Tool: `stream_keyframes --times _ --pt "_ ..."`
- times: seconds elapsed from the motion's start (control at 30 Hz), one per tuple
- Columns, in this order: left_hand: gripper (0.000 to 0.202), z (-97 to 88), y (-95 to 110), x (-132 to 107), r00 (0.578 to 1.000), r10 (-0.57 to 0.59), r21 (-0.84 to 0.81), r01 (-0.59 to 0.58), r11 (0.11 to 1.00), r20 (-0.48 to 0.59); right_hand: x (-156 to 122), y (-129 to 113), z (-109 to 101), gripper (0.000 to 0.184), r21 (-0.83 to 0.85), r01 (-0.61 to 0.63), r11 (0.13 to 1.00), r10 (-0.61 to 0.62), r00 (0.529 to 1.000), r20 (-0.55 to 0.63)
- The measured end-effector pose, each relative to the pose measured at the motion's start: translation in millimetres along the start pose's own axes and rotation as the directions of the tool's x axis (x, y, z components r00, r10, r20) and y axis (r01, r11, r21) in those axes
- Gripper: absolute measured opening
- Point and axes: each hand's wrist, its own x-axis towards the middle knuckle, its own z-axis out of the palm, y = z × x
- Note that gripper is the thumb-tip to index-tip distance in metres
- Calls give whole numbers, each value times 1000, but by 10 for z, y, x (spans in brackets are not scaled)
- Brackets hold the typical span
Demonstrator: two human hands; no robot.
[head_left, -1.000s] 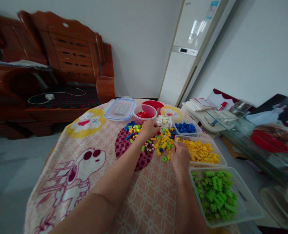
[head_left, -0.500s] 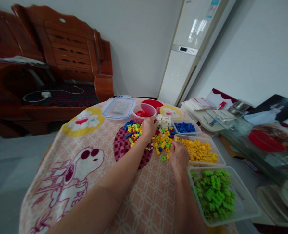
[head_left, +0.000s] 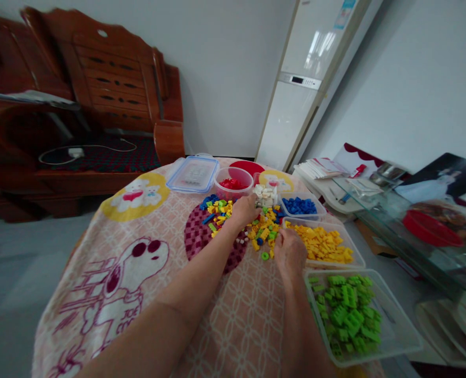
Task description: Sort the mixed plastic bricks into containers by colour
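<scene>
A mixed pile of toy building bricks (head_left: 265, 231), mostly yellow with some green, blue and white, lies on the patterned cloth (head_left: 233, 315). My left hand (head_left: 244, 211) reaches over the pile beside the white bricks (head_left: 265, 195), its fingers bent downward; whatever they pinch is hidden. At the pile's right edge, my right hand (head_left: 291, 253) has its fingers drawn together, and anything in them is too small to name. Next to it stands a clear tub of yellow bricks (head_left: 321, 243). A green ring-shaped piece (head_left: 265, 256) lies just left of the right hand.
Red pieces (head_left: 233, 184) fill a round bowl (head_left: 244, 195) behind the pile. Blue bricks (head_left: 299, 205) and green bricks (head_left: 351, 313) sit in clear tubs on the right. A blue-edged lid (head_left: 192, 174) lies at the back left. A glass shelf (head_left: 394, 231) flanks the table.
My left hand has lowered slightly and shifted a little to the right, toward the pile near the white bricks. My right hand has stayed almost where it was.
</scene>
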Motion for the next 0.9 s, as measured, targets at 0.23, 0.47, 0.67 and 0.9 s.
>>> stream_keyframes --times 0.23,0.47,0.67,0.9 --pt "50 -43 -18 42 991 131 -137 -126 983 31 -3 14 21 23 10 -1 1000 1 1000 -10" --pt "35 -359 -130 -7 990 116 -255 -131 958 -75 -7 -10 -12 23 6 1 1000 -1 1000 -6" --pt "16 -549 -262 -66 965 188 -244 -140 959 183 -4 -1 -2 23 21 6 1000 -6 1000 -16" --pt "20 -509 -98 -172 796 204 -93 -184 979 570 5 6 12 24 9 4 1000 -4 1000 -17"
